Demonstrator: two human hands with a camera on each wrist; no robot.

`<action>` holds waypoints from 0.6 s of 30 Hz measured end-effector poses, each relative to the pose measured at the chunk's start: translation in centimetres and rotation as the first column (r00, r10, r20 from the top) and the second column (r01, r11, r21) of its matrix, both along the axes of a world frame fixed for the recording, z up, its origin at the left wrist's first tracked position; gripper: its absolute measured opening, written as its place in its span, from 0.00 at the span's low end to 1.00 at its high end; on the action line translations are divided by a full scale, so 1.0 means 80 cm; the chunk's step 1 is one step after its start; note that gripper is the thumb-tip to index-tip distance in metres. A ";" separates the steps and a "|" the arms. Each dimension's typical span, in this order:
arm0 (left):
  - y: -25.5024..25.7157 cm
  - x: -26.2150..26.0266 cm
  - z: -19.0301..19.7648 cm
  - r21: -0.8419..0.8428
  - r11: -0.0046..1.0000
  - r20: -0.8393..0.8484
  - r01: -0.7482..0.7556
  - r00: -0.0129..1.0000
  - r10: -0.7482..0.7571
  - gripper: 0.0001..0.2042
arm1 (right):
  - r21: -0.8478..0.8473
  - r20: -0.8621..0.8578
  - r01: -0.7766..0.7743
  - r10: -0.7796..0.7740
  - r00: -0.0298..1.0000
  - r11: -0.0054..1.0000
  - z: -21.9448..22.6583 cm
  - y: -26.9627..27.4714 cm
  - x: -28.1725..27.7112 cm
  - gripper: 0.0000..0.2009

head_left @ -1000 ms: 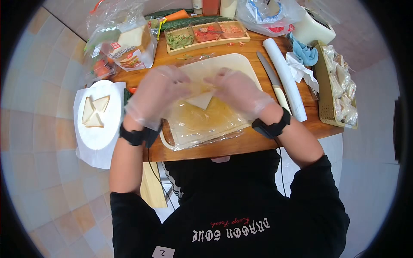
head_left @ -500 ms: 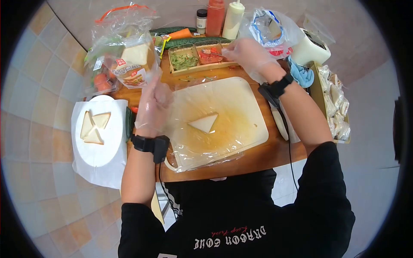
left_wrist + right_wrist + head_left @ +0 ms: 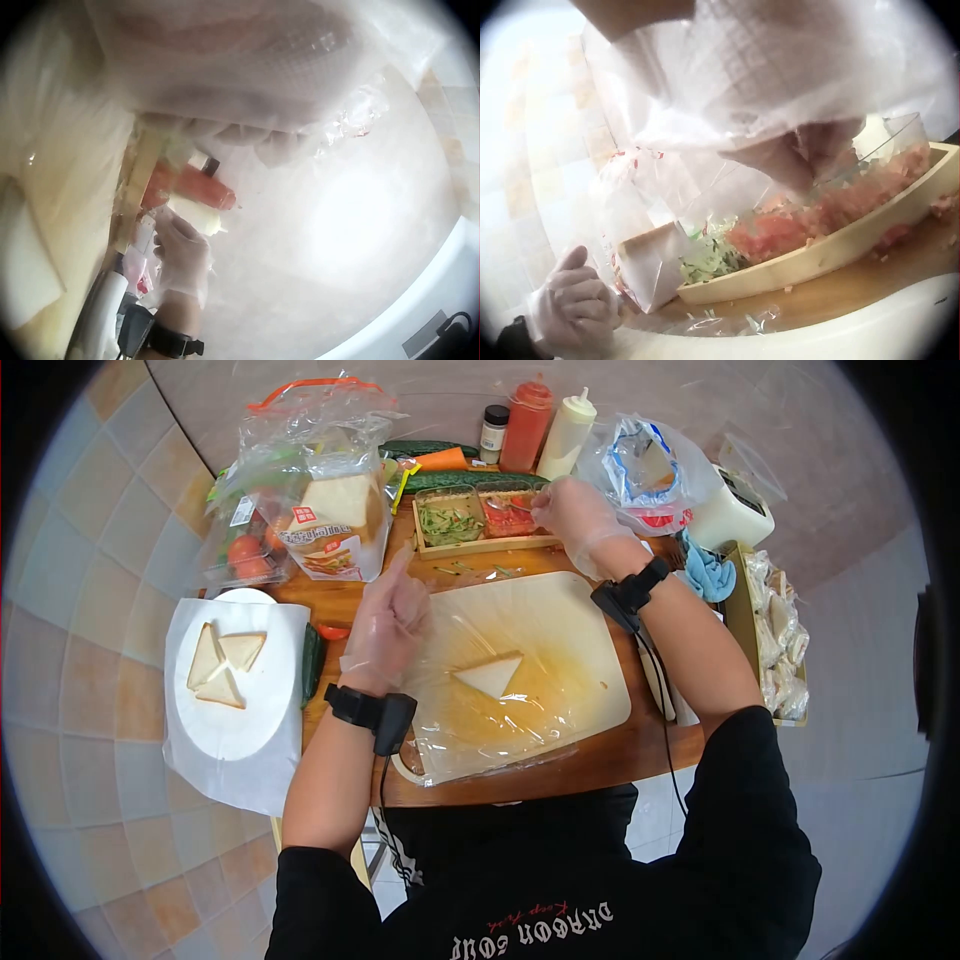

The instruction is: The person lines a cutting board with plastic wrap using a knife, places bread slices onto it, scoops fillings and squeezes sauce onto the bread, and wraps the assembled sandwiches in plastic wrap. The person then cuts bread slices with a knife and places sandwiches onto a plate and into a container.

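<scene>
My gloved right hand (image 3: 580, 520) is at the right part of a wooden-rimmed tray (image 3: 480, 547), over chopped pink filling (image 3: 870, 191). Its fingers pinch a thin spoon (image 3: 522, 503), mostly hidden by the hand. In the left wrist view the right hand (image 3: 184, 251) reaches past the sauce bottles. My gloved left hand (image 3: 385, 620) hovers by the left edge of the cutting board (image 3: 600, 700), its fingers loosely curled with nothing in them. A white bread triangle (image 3: 490, 676) lies on clear plastic film (image 3: 450, 745) spread over the board.
At left, a white plate (image 3: 235, 735) holds several bread triangles. Bagged bread (image 3: 335, 525) and bagged tomatoes (image 3: 250, 555) stand behind it. A red bottle (image 3: 525, 430) and a cream-coloured bottle (image 3: 567, 435) are at the back. A basket (image 3: 740, 560) of wrapped pieces stands right.
Both hands have parted from above the board, uncovering the bread triangle. My right hand has gone to the tray, my left hand to the board's left edge. The view has tilted up.
</scene>
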State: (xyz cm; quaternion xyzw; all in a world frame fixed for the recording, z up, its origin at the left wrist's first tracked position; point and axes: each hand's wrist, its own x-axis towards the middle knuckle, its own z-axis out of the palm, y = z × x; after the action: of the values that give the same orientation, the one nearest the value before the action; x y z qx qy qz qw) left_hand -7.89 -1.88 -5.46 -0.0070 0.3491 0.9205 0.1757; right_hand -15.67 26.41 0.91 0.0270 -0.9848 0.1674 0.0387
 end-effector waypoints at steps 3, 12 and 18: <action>0.001 0.000 0.001 -0.012 1.000 0.015 -0.005 1.000 0.005 0.30 | -0.006 0.026 -0.013 0.013 1.000 1.000 0.000 0.001 -0.003 0.08; -0.001 -0.008 -0.014 0.017 1.000 0.036 -0.017 0.999 0.016 0.29 | 0.116 -0.155 -0.029 0.047 0.987 0.993 -0.004 0.015 0.011 0.12; -0.005 -0.004 -0.011 0.064 0.998 0.033 -0.005 0.999 0.003 0.27 | 0.156 -0.188 -0.002 0.032 0.982 0.988 0.009 0.027 0.022 0.13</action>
State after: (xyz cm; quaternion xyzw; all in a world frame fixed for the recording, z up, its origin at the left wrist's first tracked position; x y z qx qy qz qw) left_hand -8.24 -2.24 -6.35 -0.0172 0.3164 0.9313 0.1797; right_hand -13.90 28.57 1.64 0.0541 -0.9863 0.0871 0.1290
